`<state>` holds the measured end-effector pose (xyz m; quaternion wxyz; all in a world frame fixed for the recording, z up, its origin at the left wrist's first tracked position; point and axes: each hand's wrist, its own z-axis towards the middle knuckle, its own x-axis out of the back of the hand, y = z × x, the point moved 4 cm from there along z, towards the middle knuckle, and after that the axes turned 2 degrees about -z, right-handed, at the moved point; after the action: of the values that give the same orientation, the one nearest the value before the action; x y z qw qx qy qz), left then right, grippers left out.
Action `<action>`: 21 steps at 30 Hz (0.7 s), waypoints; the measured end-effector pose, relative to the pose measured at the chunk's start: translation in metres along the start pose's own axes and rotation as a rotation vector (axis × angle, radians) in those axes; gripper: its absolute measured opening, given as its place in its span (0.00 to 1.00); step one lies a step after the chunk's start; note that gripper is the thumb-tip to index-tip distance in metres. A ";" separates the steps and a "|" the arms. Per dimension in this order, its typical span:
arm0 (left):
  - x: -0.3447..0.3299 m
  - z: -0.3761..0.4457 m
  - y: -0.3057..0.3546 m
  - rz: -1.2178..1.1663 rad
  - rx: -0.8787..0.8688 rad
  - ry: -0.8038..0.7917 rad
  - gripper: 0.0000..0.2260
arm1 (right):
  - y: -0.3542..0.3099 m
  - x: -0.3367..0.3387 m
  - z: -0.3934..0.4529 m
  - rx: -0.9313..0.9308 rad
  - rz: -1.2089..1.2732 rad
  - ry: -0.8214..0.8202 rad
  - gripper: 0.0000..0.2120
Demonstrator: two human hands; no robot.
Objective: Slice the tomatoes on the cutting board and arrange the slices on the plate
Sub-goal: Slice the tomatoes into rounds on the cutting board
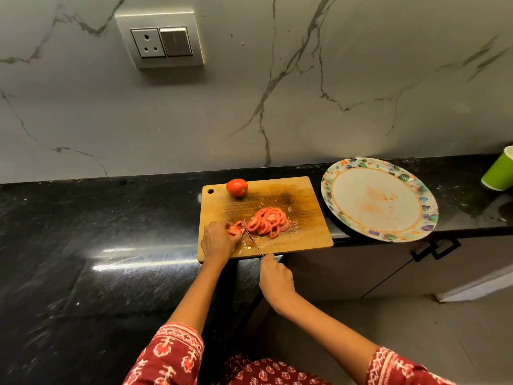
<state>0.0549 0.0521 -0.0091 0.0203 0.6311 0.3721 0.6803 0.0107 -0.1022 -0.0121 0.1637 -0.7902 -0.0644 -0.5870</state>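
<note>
A wooden cutting board (302,190) lies on the black counter. On its near left part my left hand (218,240) grips the remaining piece of a tomato (235,229). My right hand (276,280) holds a knife by the handle, and the thin blade (252,238) stands against the tomato piece right beside my left fingers. A fanned pile of red slices (268,222) lies just right of the blade. One whole tomato (236,187) sits at the board's far left edge. A flower-rimmed white plate (347,218) with orange juice stains lies right of the board.
A green paper cup (499,172) stands at the far right of the black counter (97,232). The marble wall behind carries a socket and switch panel (161,40). Cabinet doors with a black handle (435,250) sit below the counter's right part.
</note>
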 end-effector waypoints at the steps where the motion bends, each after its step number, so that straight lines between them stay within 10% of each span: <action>1: 0.000 0.000 0.000 0.001 -0.005 0.001 0.17 | -0.004 0.003 0.004 0.013 -0.029 0.018 0.12; 21: 0.003 -0.009 -0.011 -0.173 -0.119 0.067 0.33 | 0.027 0.021 0.032 -0.023 0.274 0.184 0.16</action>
<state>0.0418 0.0574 -0.0120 0.1039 0.5711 0.3847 0.7177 0.0538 -0.1188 -0.0048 0.2383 -0.7364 0.0659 -0.6297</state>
